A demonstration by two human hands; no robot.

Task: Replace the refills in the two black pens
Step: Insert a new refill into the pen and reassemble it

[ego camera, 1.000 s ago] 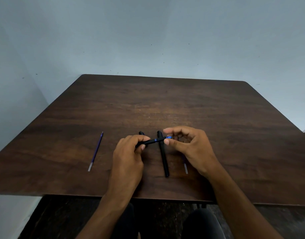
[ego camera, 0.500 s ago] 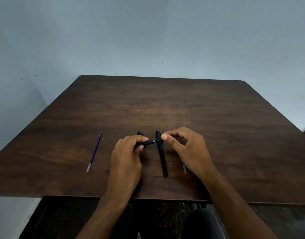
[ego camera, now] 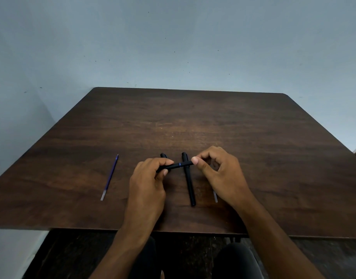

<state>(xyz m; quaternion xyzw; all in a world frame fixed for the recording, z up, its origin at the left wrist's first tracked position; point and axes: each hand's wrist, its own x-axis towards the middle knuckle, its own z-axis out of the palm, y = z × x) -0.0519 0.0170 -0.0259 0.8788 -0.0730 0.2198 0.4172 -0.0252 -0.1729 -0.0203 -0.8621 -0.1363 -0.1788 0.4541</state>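
Note:
I hold a black pen (ego camera: pixel 176 165) crosswise just above the table, a thin blue ring showing at its middle. My left hand (ego camera: pixel 148 182) grips its left half; my right hand (ego camera: pixel 219 172) pinches its right end between thumb and fingers. A second black pen (ego camera: pixel 188 179) lies lengthwise on the table under it. The tip of another black piece (ego camera: pixel 163 155) pokes out behind my left hand; the remainder is hidden. A blue refill (ego camera: pixel 110 176) lies at the left. Another refill's pale end (ego camera: pixel 215 196) shows under my right wrist.
The dark wooden table (ego camera: pixel 253 148) stands against a pale blue wall, its front edge near my lap. My knees show below the edge.
The blue section between the pen's two halves has shrunk to a thin ring as my right hand closed in toward the left. The other items have not moved.

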